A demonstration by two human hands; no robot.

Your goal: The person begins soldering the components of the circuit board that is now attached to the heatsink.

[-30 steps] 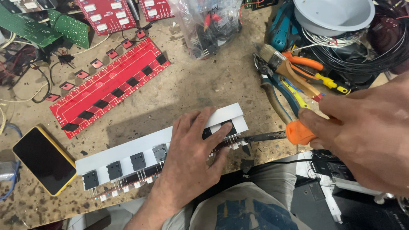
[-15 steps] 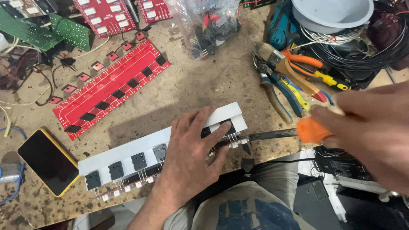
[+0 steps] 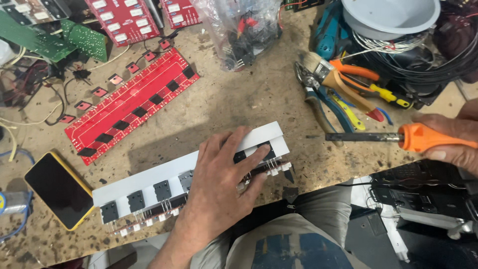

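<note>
Our left hand (image 3: pixel 224 184) lay flat, fingers spread, on the white strip (image 3: pixel 164 174) at the desk's (image 3: pixel 239 107) near edge; three black square components (image 3: pixel 135 200) showed at its 9 o'clock. Our right hand (image 3: pixel 455 144), at 3 o'clock, was closed around one orange-handled screwdriver (image 3: pixel 393 138). One red board (image 3: pixel 132 102) lay at 11 o'clock, one phone (image 3: pixel 57 189) at 9.

Right hand (image 3: pixel 455 144) pulled the orange-handled screwdriver (image 3: pixel 393 138) off the white heatsink bar (image 3: pixel 169 174). A sec ago the tip was down at the bar's right end next to the left hand's fingers; now it's lifted, lying roughly level, tip well clear to the right over the bench, nr the pliers (image 3: pixel 318 102). Right hand slid out toward frame edge too.
</note>
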